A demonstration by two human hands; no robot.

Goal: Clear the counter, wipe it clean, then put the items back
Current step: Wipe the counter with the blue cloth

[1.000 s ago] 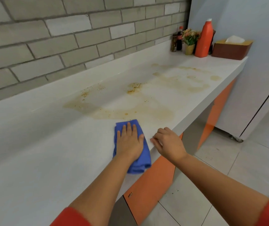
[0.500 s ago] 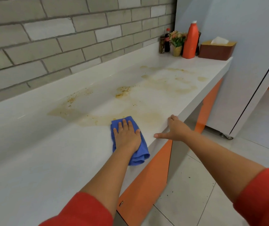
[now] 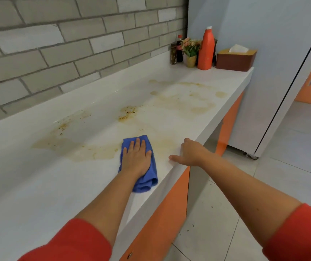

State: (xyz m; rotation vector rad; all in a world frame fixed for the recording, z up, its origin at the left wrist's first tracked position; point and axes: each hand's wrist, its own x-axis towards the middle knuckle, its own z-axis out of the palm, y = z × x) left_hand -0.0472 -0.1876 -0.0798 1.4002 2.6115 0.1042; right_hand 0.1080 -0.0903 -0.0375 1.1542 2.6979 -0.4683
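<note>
My left hand (image 3: 137,157) lies flat, fingers together, pressing a folded blue cloth (image 3: 147,180) onto the white counter (image 3: 38,185) near its front edge. My right hand (image 3: 190,152) rests on the counter's front edge just right of the cloth, fingers spread, holding nothing. Brownish stains with dark specks (image 3: 128,113) spread over the counter beyond and to the left of the cloth. At the far end stand an orange bottle (image 3: 205,49), a dark sauce bottle (image 3: 179,48), a dark jar (image 3: 173,54), a small flower pot (image 3: 191,51) and a brown tissue box (image 3: 234,60).
A grey brick wall (image 3: 56,53) runs behind the counter. Orange cabinet fronts (image 3: 162,219) sit below it. A white unit on wheels (image 3: 275,91) stands past the counter's far end, on a tiled floor (image 3: 226,213).
My left hand has slid the cloth forward along the counter into the stain. My right hand has moved from beside the cloth to the counter's front edge and spread its fingers.
</note>
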